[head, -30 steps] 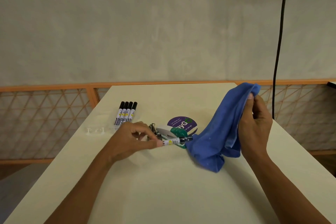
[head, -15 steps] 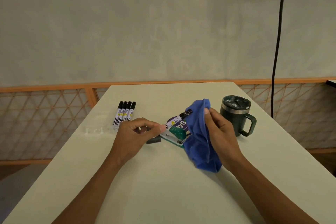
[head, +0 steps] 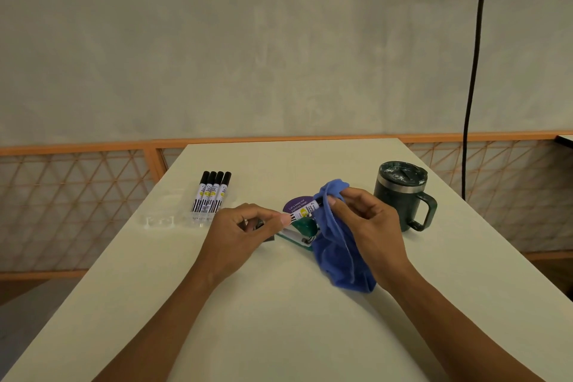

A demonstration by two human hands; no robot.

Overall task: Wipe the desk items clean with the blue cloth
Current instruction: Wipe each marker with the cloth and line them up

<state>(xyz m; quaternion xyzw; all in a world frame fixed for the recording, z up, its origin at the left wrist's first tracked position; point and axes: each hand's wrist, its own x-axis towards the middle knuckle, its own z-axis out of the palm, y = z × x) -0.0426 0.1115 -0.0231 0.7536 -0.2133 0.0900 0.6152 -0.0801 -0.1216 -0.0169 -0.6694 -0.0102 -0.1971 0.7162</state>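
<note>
— What lies farthest left on the pale tabletop (head: 279, 335)?
— Four black-capped white markers (head: 210, 195), side by side.
— And the hands?
— The left hand (head: 238, 232) pinches the tail end of a fifth white marker (head: 302, 211). The right hand (head: 369, 226) curls round the crumpled blue cloth (head: 338, 245), pinching it over the marker's cap. A lidded dark green mug (head: 400, 195) stands rightmost.

Crumpled blue cloth (head: 341, 254) hangs from the R hand (head: 369, 223) down to the worktop (head: 279, 319), its top bunched over the cap end of a white marker (head: 302, 212). The marker is held tilted, barcode end pinched in L hand (head: 238, 229) fingers. Below it, a teal stapler (head: 305, 228) overlaps a round purple disc (head: 296, 203). At L, four matching markers (head: 210, 192) lie side by side, black caps away. At R, a dark green lidded mug (head: 400, 195) stands upright, handle to the R.
</note>
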